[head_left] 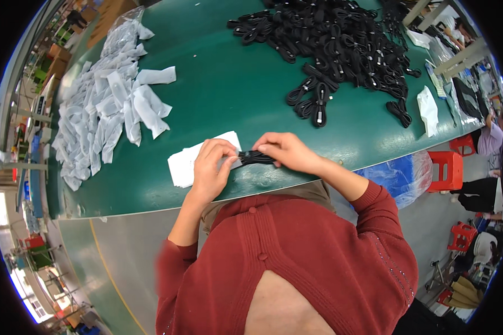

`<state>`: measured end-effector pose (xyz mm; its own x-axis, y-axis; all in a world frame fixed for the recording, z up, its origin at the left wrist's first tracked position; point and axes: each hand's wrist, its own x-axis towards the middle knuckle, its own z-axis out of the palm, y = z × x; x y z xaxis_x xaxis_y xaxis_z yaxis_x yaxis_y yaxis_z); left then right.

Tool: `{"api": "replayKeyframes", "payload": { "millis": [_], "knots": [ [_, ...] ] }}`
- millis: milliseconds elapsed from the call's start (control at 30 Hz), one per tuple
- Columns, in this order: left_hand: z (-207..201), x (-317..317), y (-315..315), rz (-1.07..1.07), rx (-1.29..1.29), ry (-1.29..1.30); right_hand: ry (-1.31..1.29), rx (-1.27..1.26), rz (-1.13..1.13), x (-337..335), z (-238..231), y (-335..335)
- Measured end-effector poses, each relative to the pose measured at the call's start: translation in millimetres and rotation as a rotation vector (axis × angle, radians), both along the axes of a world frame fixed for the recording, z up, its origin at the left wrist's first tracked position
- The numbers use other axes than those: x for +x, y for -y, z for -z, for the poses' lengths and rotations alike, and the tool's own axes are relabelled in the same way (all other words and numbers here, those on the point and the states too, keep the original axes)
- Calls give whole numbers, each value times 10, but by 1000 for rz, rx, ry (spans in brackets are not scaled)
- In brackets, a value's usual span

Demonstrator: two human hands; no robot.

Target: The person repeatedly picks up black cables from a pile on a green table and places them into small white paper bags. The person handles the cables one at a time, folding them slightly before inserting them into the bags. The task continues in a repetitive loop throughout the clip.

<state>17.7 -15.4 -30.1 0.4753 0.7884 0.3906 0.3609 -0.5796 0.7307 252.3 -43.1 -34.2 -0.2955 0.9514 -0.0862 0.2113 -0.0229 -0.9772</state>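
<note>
A bundled black cable (256, 158) lies across the front of the green table, its left end at the mouth of a white pouch. My right hand (289, 152) grips the bundle from its right side, thumb and fingers closed round it. On the left, my left hand (211, 167) has its fingers bent in a pinch at the edge of the white pouch (229, 139), right beside the cable's end. More flat white pouches (180, 167) are stacked beneath and left of that hand. How far the cable reaches into the pouch is hidden by my fingers.
A big heap of bundled black cables (341, 50) covers the far right of the green table (207, 100). Filled whitish pouches (103, 106) are piled on the left. A loose white pouch (427, 111) lies at the right edge, near a red stool (446, 170) and blue plastic-covered bin (397, 176).
</note>
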Motion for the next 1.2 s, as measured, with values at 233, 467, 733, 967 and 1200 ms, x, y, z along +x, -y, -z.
{"api": "replayKeyframes", "payload": {
  "millis": [233,467,733,967,1200],
  "knots": [
    [-98,-36,-77,-67,-57,56,281,598,40,-83,5,24],
    [-96,57,6,26,52,-33,108,222,131,-214,-110,0],
    [-350,-163,-384,-129,-220,400,137,673,158,-121,-213,-69],
    [-631,-1083,-1218,-609,192,455,1110,499,739,646,-173,-197],
    [-164,-120,-259,-136,-28,-41,920,633,803,839,422,-58]
  ]
}}
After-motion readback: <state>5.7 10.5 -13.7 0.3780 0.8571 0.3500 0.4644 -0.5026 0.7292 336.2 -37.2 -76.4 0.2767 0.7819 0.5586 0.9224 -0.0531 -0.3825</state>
